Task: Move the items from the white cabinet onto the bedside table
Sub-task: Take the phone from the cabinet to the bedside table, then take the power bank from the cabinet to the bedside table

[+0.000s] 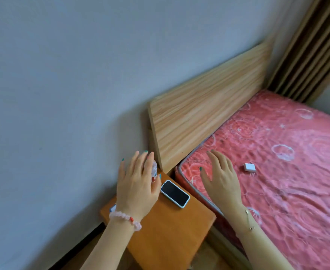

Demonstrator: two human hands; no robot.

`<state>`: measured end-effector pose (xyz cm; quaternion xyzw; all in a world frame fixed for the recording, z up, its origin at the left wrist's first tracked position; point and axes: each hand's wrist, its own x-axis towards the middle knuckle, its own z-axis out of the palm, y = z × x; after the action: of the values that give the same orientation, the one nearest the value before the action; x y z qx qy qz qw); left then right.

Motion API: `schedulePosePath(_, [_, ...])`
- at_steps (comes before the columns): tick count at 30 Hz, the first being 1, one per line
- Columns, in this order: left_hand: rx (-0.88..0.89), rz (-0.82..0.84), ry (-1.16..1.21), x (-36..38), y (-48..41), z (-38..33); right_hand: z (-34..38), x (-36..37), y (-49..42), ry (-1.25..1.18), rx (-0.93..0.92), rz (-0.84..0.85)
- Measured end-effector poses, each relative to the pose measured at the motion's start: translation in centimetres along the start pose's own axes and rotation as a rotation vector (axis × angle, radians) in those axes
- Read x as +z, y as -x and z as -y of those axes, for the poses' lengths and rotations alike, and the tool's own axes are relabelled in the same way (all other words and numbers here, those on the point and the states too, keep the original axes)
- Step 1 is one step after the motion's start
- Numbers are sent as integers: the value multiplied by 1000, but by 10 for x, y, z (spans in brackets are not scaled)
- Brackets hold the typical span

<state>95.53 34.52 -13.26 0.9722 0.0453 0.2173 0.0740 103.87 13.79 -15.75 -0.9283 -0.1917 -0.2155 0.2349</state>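
Note:
An orange-brown bedside table [166, 230] stands between the wall and the bed. On it lies a phone [175, 193] with a dark screen and a white case. A clear plastic bottle [154, 171] stands at the table's far corner, mostly hidden behind my left hand [136, 188]. That hand hovers over the bottle with fingers spread and holds nothing. My right hand [221, 180] is open too, above the near edge of the pink mattress. A small pale object [113, 208] peeks out under my left wrist. The white cabinet is out of view.
The bed's pink patterned mattress [287, 162] fills the right side, with a small white charger [249, 167] lying on it. A light wooden headboard [209, 106] leans on the grey wall. Brown striped curtains [312, 55] hang at the top right.

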Motion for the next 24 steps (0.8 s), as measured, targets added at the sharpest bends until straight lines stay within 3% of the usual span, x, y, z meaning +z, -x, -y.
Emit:
schedulePosePath(11, [260,-16,106,-55,46,-31,53,-89,103,158,175,-53])
schedulePosePath(24, [701,-3,303,-86,75,-163,31,-225,222,403,506,-256])
